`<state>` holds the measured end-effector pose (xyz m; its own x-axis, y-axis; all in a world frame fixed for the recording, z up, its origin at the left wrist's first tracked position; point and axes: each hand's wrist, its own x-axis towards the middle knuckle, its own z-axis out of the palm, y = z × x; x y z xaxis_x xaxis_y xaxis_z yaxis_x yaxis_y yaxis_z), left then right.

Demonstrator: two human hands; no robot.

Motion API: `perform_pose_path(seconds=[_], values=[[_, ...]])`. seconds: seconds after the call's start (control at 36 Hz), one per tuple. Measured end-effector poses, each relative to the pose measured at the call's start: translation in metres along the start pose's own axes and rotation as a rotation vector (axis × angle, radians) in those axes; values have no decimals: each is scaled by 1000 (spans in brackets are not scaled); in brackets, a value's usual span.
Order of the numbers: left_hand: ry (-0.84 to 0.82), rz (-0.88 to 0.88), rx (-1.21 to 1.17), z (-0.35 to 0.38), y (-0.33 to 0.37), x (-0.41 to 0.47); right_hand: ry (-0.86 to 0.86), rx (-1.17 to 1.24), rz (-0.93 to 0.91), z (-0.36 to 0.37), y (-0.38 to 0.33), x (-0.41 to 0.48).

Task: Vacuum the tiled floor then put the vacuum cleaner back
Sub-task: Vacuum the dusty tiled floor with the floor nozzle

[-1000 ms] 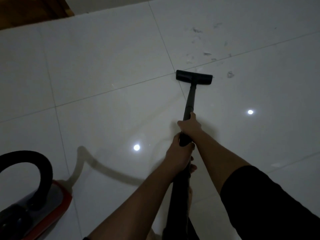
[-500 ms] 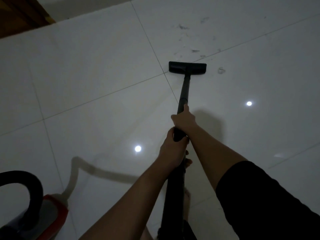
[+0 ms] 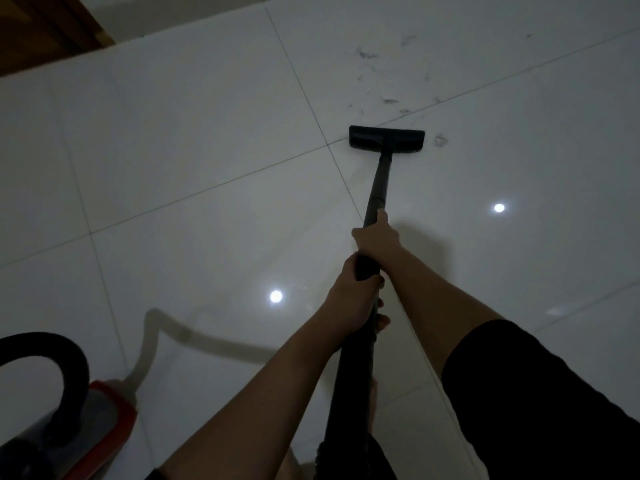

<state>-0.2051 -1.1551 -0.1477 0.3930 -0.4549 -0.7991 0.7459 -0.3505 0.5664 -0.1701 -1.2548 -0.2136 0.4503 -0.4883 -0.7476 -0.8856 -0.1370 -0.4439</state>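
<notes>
The black vacuum wand [image 3: 378,188] runs from my hands down to its flat floor head [image 3: 386,139], which rests on the white tiled floor [image 3: 194,133] beside a tile joint. My right hand [image 3: 375,237] grips the wand higher up toward the head. My left hand [image 3: 349,303] is closed around it just behind. Dark scraps of dirt [image 3: 388,88] lie scattered beyond the head, and one clump [image 3: 440,140] sits just right of it. The red vacuum body [image 3: 93,424] with its black hose loop [image 3: 52,358] stands at the lower left.
A wooden door or cabinet edge [image 3: 41,26] shows at the top left corner. Two ceiling lights reflect in the glossy tiles [image 3: 276,296]. My bare foot [image 3: 372,403] is partly visible behind the wand.
The floor head has stayed near the tile joint, shifting only slightly. The view dipped and came back, so the vacuum body sits higher in frame than half a second ago.
</notes>
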Motion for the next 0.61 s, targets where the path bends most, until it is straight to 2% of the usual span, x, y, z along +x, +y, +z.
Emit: perform_pose_path(seconds=[0.28, 0.44, 0.61], values=[[-183, -27, 114, 0, -40, -68, 34, 240, 82, 6, 56, -64], [-186, -29, 173, -10, -73, -109, 15, 323, 122, 31, 88, -104], [-166, -22, 99, -22, -102, -135, 22, 388, 150, 62, 108, -133]])
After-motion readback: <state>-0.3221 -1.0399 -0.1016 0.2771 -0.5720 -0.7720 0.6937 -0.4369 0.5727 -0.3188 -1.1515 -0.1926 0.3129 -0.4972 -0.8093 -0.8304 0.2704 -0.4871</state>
